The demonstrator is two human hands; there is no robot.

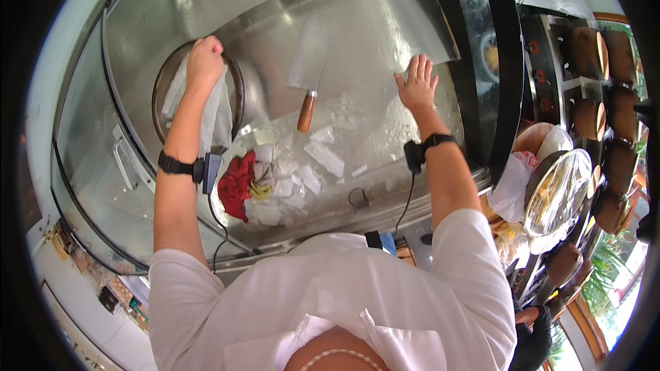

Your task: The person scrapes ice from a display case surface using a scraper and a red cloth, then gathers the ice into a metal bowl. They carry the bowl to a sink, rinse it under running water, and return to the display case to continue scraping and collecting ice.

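Note:
A broad cleaver [310,59] with a wooden handle lies on the metal surface [268,51] between my hands. My left hand [205,59], fingers curled, is over the far rim of a round metal basin [239,87]; whether it holds anything cannot be told. Large slabs of ice [215,118] fill the basin below that hand. My right hand [418,82] is spread palm down near the edge of a metal sheet [412,20], with nothing in it. Broken ice pieces [324,158] are scattered nearer my body, beside a red cloth [236,185].
Curved glass [82,129] bounds the left side, a black-framed edge [508,77] the right. Beyond that stand brown pots [585,54], a plastic-wrapped bowl [559,193] and plastic bags [513,185]. Part of another person, a dark sleeve [533,337], shows at the lower right.

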